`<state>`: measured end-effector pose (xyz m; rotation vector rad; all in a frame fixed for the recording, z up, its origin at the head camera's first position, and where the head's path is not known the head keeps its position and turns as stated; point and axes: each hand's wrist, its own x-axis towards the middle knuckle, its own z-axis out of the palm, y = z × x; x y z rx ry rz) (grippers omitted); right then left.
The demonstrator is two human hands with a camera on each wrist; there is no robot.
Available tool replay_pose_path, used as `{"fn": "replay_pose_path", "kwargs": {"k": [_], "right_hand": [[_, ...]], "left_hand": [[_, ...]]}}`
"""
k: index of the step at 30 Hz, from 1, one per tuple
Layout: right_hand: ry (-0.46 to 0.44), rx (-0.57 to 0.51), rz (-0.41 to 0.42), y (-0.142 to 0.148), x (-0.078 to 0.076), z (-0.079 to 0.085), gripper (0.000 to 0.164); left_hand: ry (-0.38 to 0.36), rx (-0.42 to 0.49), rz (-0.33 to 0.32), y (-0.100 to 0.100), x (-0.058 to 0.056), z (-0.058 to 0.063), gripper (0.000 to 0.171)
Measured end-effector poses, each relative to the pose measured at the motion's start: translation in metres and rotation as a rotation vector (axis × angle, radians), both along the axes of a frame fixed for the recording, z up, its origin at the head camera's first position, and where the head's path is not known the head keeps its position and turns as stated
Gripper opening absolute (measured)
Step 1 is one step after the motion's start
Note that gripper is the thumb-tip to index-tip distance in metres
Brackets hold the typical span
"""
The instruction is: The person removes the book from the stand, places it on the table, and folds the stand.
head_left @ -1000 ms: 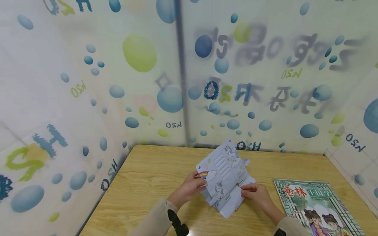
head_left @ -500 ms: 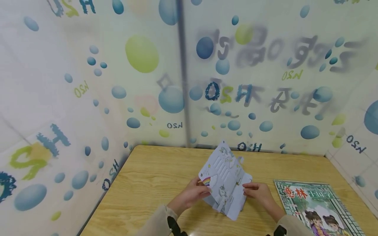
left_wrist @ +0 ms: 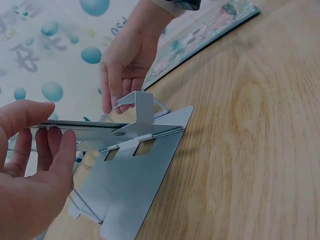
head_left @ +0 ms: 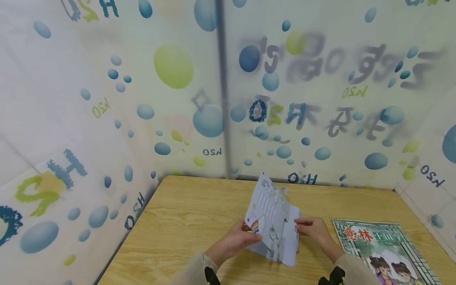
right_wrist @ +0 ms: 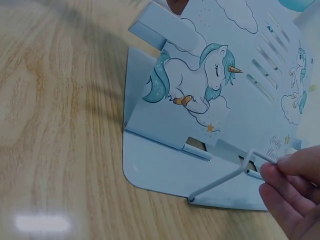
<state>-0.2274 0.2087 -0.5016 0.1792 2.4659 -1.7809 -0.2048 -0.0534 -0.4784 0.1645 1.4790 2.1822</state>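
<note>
A white metal book stand printed with unicorns, clouds and a rainbow is held over the table, its slotted panel raised at an angle from the base plate. My left hand grips the panel's left edge, thumb on the printed face and fingers behind. On the other side, my right hand pinches the bent end of a white wire arm between thumb and fingers. That wire joins the base near its edge. A folded metal lip juts from the panel. In the head view, the panel hides most of the base.
An illustrated magazine lies on the wooden table to the right, near my right forearm. Patterned curtain walls with blue and green dots stand behind the table and at both sides.
The book stand has turned, so its printed panel shows narrower and sits slightly farther right. My left hand has moved right with it; my right hand stays by the stand's right edge.
</note>
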Motion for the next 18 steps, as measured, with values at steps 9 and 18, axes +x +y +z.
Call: {"fn": "replay_pose_path", "kwargs": {"k": [9, 18], "right_hand": [[-0.041, 0.036, 0.005, 0.0005, -0.0067, 0.0043, 0.020], [-0.044, 0.059, 0.000, -0.0002, -0.0101, 0.0050, 0.021]], "left_hand": [[0.052, 0.014, -0.038, 0.0015, 0.0028, -0.0030, 0.054], [0.100, 0.031, -0.162, 0.0046, 0.0074, -0.0036, 0.053]]}}
